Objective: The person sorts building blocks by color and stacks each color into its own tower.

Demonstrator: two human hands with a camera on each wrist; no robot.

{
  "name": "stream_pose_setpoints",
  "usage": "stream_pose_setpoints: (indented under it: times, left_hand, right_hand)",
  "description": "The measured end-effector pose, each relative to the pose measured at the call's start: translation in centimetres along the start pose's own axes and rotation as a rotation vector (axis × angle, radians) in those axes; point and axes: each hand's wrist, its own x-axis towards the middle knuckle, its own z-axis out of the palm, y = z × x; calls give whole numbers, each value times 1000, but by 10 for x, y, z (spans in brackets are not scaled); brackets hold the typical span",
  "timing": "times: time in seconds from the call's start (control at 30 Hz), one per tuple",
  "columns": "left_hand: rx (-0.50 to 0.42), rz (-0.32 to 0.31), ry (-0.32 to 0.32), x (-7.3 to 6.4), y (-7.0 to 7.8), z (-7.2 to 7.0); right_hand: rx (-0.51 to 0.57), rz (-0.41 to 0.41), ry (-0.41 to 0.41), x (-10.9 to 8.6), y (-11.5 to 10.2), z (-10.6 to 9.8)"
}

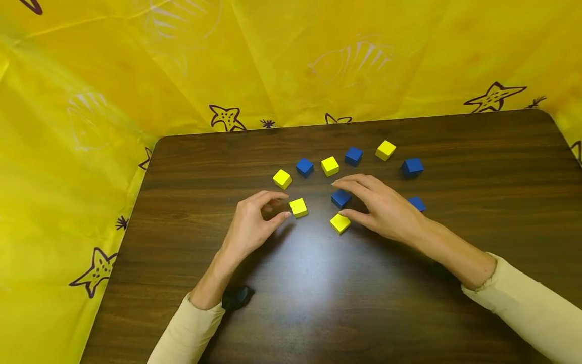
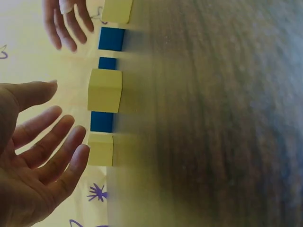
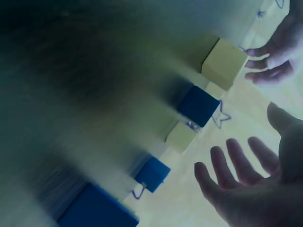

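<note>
My left hand (image 1: 252, 222) hovers over the table just left of a yellow cube (image 1: 298, 208), thumb and fingers parted with nothing between them. In the left wrist view its fingers (image 2: 47, 156) are relaxed, apart from the cubes. My right hand (image 1: 384, 207) is above a blue cube (image 1: 341, 198), which lies in the gap between its thumb and index finger. A yellow cube (image 1: 340, 223) sits near that thumb; contact cannot be told from the head view. In the right wrist view, the right hand's loosely bent fingers (image 3: 227, 165) hold nothing. Another blue cube (image 1: 416, 203) is partly hidden behind the right hand.
Farther back, a loose arc of cubes runs from a yellow cube (image 1: 282, 179) at the left to a blue cube (image 1: 412, 168) at the right. Under the left wrist lies a dark object (image 1: 238, 297). Yellow patterned cloth (image 1: 282, 60) hangs behind the dark wooden table (image 1: 291, 313).
</note>
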Motion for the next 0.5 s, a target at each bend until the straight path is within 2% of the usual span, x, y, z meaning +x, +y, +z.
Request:
stream_pose_setpoints:
  times: [0.13, 0.3, 0.4, 0.5]
  left_hand:
    - [-86, -46, -15, 3, -1, 1]
    - [-273, -125, -49, 5, -3, 4]
    - [-315, -149, -55, 6, -4, 6]
    - [-305, -152, -54, 7, -4, 7]
  right_hand:
    - [38, 21, -30, 9, -2, 3]
    - [69, 34, -88, 19, -6, 7]
    - [64, 38, -112, 23, -8, 10]
    - [64, 36, -127, 27, -9, 12]
